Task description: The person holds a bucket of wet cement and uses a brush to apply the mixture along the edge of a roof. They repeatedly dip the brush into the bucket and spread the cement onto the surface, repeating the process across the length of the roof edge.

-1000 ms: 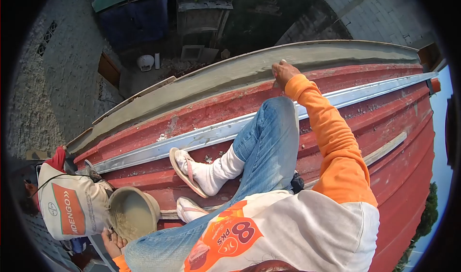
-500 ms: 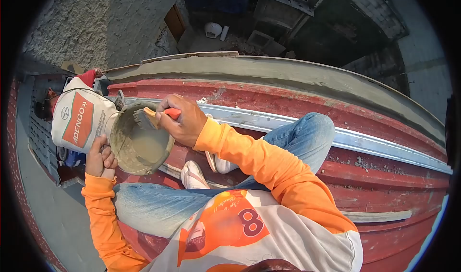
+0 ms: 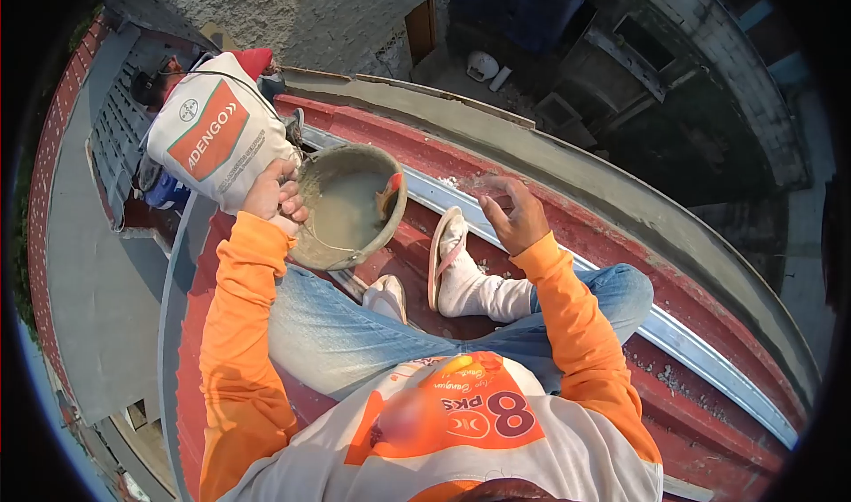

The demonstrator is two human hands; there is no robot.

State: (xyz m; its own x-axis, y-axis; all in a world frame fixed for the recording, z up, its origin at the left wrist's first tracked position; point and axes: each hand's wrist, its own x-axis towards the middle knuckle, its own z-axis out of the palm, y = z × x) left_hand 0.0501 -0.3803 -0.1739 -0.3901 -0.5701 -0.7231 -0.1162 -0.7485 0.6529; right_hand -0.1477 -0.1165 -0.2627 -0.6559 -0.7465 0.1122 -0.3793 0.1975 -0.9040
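Red corrugated roofing slopes under us as our left hand (image 3: 273,192) clamps the rim of the slurry bucket (image 3: 347,206), where the brush (image 3: 388,193) rests handle-up, just left of our open, empty right hand (image 3: 512,214).

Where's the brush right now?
In the head view, upper left of centre: the brush stands inside the bowl of grey slurry, leaning on its right rim, between the left hand and the empty right hand.
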